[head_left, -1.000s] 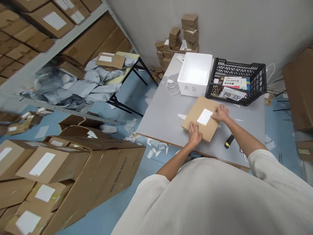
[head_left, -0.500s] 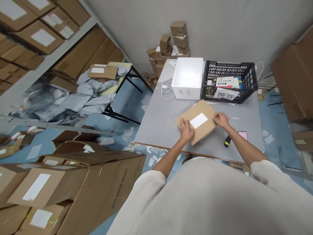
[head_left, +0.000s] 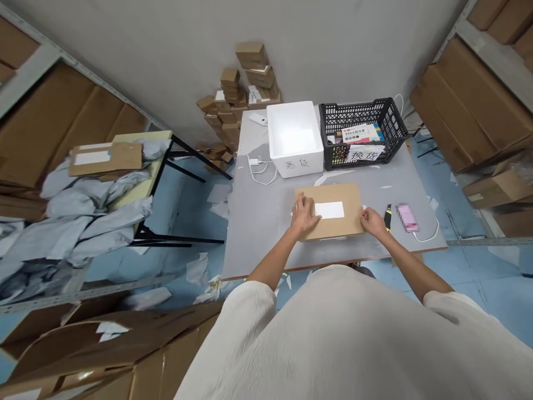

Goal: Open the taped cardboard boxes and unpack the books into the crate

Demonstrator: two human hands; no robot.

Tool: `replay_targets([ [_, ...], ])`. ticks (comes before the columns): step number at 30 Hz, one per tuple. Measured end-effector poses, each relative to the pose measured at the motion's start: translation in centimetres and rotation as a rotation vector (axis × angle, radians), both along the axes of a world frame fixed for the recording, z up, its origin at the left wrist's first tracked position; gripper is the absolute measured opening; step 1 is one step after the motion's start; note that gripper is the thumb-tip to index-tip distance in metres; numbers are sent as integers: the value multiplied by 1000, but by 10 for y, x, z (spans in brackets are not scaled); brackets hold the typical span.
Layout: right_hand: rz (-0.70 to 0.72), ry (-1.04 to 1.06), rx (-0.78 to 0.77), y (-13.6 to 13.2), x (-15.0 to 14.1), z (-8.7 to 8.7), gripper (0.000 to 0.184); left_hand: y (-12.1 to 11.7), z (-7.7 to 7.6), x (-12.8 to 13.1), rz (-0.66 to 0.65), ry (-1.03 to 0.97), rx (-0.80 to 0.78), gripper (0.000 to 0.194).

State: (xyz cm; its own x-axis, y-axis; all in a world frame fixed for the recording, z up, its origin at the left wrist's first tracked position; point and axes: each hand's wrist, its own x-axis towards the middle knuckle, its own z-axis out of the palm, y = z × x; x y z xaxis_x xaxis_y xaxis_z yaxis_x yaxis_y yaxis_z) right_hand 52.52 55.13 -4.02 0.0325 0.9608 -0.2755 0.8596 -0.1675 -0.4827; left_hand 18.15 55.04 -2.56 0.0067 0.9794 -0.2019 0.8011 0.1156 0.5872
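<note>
A closed cardboard box (head_left: 350, 197) with a white label (head_left: 329, 210) lies flat on the grey table (head_left: 266, 222). My left hand (head_left: 303, 214) rests on the left part of its top, fingers spread and thumb beside the label. At the right edge of the box, the thumb and fingers of my right hand (head_left: 372, 221) are pinched together on it. A small white bit shows just above those fingertips; I cannot make out what it is. Close to the right hand lie a black and yellow box cutter (head_left: 388, 218) and a pink phone (head_left: 407, 217).
Behind the box stand a white foam bin (head_left: 296, 165) and a black plastic crate (head_left: 364, 111) holding books. Grey parcels (head_left: 112, 222) cover a side table at left. Small boxes (head_left: 250, 55) are stacked by the wall. A large open carton (head_left: 166, 355) stands at lower left.
The box has turned from a slant to nearly square with the table's front edge. Both hands have moved with it and still touch it. My view has swung to the right.
</note>
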Motion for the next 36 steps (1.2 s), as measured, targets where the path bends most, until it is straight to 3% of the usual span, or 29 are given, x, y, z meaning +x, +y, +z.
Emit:
replay_targets([
  [3,-55,33,1,3,1,0,19,1,-4,-4,24,-48,8,74],
  [6,-99,193,29,22,-2,-1,37,12,-6,-10,159,-101,25,71],
  [9,-155,404,-10,47,-11,-4,59,28,-5,-17,339,-251,-55,77],
  [12,-206,551,-78,62,-20,-7,76,38,-4,-22,431,-498,-200,87],
  [17,-320,577,-85,62,-18,-7,96,34,-3,-26,566,-617,-197,96],
  [27,-304,711,181,80,-6,29,90,38,35,-20,646,-595,84,66],
  [36,-291,469,145,60,18,10,75,7,21,-12,616,-417,0,33],
])
